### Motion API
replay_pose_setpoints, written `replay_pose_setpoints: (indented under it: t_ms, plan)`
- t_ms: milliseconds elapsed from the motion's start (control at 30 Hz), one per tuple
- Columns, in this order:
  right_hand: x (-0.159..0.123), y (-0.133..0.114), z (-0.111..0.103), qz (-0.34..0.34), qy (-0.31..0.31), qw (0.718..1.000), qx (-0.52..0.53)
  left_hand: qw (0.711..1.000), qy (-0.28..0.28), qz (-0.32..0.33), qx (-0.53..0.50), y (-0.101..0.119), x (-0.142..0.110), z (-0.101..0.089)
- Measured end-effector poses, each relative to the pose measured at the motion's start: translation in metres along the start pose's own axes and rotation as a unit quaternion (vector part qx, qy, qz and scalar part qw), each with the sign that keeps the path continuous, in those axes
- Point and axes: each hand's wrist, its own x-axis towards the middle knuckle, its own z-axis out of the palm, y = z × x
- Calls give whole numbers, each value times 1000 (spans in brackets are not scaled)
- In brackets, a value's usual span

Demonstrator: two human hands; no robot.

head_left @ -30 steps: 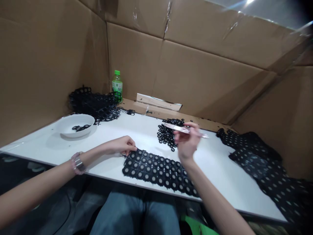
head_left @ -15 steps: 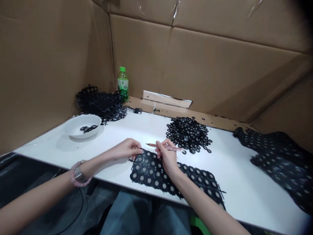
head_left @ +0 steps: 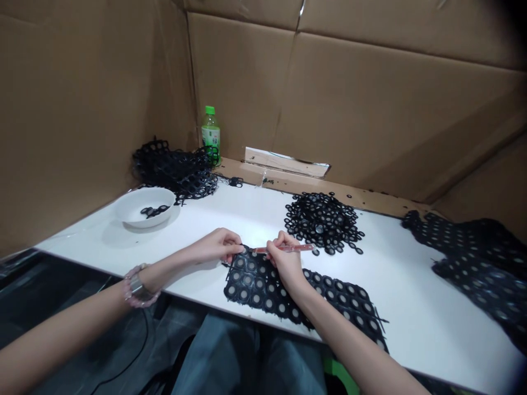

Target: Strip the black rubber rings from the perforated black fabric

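L hand pinches corner of black perforated rubber sheet; R hand grips slim translucent red tool, tip just above sheet's edge.

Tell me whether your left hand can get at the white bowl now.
Probably yes: the left hand is at the corner of the black mesh sheet, and no object shows between it and the white bowl.

The right hand hides the middle of the black perforated mat. The picture's right edge cuts off a second mat at the far right of the tabletop, and the pink tool's tip is too small to make out.
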Motion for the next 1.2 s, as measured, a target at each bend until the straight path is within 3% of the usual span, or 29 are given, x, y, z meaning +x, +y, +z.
replay_pose_setpoints:
  t_ms: [200,567,767,900,967,1067,1200]
  plan:
    - [0,1,-1,-11,-1,1000,-12,1000,-1,1,3,-1,1,0]
    - [-5,-12,2,-79,-17,979,-187,1000,-8,1,-27,0,2,1]
    - [-9,-15,6,-109,-40,971,-211,999,-12,10,-48,1,2,0]
    - [-6,-12,2,-63,-12,989,-131,999,-9,14,-49,1,2,0]
    - [-4,-13,0,-25,23,999,-27,999,-10,9,-45,1,1,1]
    - [-5,-19,-1,8,58,990,127,999,-19,0,-43,3,-1,2]
    - [-11,-23,3,28,7,988,149,998,-49,9,-43,7,-4,4]
